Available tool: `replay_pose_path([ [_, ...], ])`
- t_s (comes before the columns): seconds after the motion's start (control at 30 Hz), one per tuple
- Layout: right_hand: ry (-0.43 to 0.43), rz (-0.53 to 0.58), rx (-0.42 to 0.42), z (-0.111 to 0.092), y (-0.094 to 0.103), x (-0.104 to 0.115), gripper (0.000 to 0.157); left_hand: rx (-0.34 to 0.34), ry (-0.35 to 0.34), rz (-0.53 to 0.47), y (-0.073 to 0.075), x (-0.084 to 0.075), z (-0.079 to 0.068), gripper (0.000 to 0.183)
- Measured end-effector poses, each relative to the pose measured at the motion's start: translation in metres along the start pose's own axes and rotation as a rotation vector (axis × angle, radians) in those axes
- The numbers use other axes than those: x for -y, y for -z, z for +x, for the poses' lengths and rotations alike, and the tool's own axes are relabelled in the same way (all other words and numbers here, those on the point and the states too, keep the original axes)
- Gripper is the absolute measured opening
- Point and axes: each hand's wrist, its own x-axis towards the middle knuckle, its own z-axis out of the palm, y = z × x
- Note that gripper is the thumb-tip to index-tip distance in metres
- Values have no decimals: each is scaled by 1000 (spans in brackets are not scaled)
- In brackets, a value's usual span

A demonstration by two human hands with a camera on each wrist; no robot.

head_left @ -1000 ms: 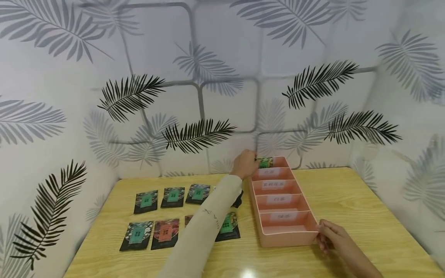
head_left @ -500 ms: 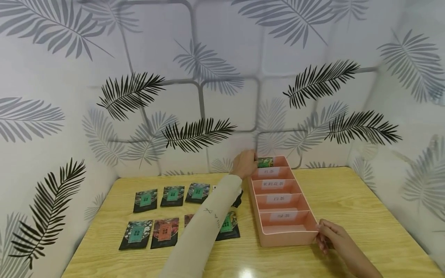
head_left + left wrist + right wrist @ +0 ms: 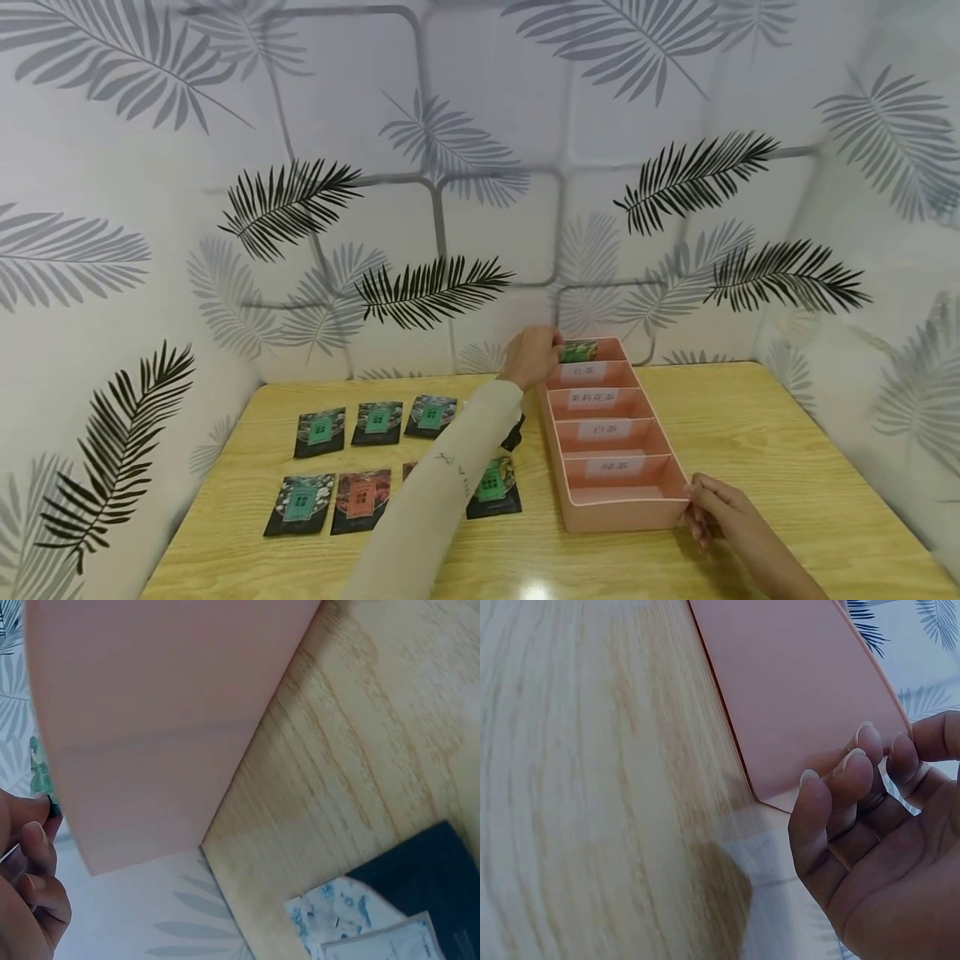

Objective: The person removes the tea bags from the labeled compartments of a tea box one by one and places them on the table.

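Observation:
A pink divided box [image 3: 622, 514] with paper labels on its dividers stands on the table. At its far left corner my left hand [image 3: 532, 357] pinches the dark edge of a tea sachet [image 3: 579, 351], whose green printed face shows inside the rearmost compartment. The left wrist view has this left hand [image 3: 30, 870] beside the box's outer wall, with a strip of the sachet [image 3: 40, 769] beyond the rim. My right hand [image 3: 723, 512] holds the box's near right corner. In the right wrist view the thumb and fingers of the right hand [image 3: 877, 832] grip that corner's rim.
Several dark tea sachets lie in two rows left of the box, among them a red-labelled one [image 3: 361, 500] and a green-labelled one [image 3: 493, 487]. The left sleeve [image 3: 442, 483] hides part of both rows. A leaf-patterned backdrop [image 3: 480, 208] rises behind the table [image 3: 720, 417].
The head view has shifted slightly. The left hand stays at the far left corner with the sachet, its fingertips slightly farther over the rim. The right hand and box have not moved.

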Motion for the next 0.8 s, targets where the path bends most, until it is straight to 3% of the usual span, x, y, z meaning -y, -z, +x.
replay_pose_path([
  [0.5, -11, -10, -23, 1, -4, 0, 47, -98, -89, -111, 33, 1, -17, 12],
  [0.8, 16, -12, -38, 2, -7, -2, 46, -247, -146, -127, 58, 12, -31, 12],
])
